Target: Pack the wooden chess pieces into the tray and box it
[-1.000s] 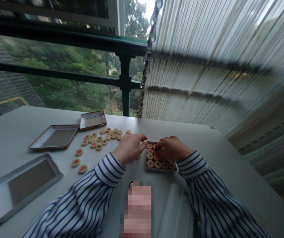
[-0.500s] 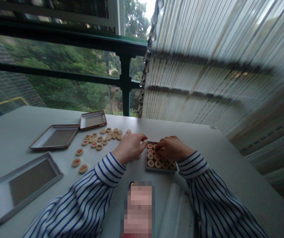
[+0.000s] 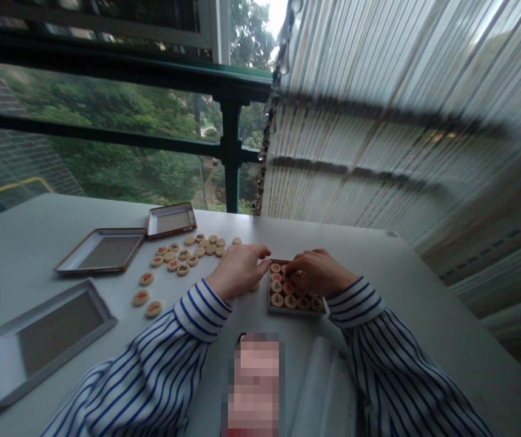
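Observation:
A small shallow box (image 3: 296, 313) holds several round wooden Chinese chess pieces (image 3: 290, 301) in rows, marked in red and black. My right hand (image 3: 319, 271) is over the box's upper right part, fingers closed and pointing down at a piece that they largely hide. Beside the box's upper left corner is my left hand (image 3: 241, 270), thumb and forefinger apart and holding nothing I can see. A loose piece (image 3: 255, 287) shows partly from under this hand.
Loose pieces (image 3: 183, 255) are scattered left of my hands. Further left lie a grey tray (image 3: 55, 340) and two brown-rimmed trays (image 3: 100, 267) (image 3: 171, 220). A blurred-out phone-like object (image 3: 255, 385) and a clear plastic thing (image 3: 326, 388) lie nearest me. A string curtain (image 3: 355, 139) hangs at right.

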`<state>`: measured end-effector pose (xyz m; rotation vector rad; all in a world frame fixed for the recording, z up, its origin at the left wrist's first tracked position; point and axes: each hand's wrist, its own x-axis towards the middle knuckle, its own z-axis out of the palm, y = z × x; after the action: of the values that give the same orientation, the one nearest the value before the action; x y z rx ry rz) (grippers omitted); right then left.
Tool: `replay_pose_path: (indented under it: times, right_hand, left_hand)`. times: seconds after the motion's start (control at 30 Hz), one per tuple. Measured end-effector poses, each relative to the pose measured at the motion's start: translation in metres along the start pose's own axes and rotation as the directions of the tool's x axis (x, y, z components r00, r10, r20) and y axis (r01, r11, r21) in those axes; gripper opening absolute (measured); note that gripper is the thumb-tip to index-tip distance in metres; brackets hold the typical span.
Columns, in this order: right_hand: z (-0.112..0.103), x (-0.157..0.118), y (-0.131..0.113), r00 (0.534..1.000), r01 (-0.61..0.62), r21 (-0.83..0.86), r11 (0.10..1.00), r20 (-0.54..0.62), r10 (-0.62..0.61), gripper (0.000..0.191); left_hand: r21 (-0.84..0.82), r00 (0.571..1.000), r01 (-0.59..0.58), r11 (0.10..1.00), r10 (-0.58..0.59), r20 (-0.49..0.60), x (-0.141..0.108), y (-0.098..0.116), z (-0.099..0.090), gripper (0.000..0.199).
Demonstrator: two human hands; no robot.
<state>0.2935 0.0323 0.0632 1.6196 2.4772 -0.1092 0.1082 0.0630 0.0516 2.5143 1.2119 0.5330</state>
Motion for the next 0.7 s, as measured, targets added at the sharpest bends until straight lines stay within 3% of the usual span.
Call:
replay_pose_path:
  times: [0.37, 0.57, 0.7]
  right_hand:
    - [0.001, -0.001, 0.002, 0.999, 0.004, 0.015, 1.0, -0.05, -0.003, 0.021]
    - [-0.002, -0.004, 0.009, 0.982, -0.016, 0.007, 1.0, -0.187, 0.017, 0.021]
    - [-0.006, -0.007, 0.01, 0.934, -0.057, 0.015, 0.998, -0.353, 0.059, 0.02]
  left_hand:
    - [-0.009, 1.0, -0.002, 1.0, 0.002, -0.002, 0.0, 0.0, 0.0, 0.033]
    - [-0.006, 1.0, -0.008, 1.0, 0.008, -0.021, 0.001, -0.002, -0.001, 0.034]
    - [-0.008, 0.999, 0.017, 1.0, -0.017, -0.03, 0.002, -0.006, -0.003, 0.034]
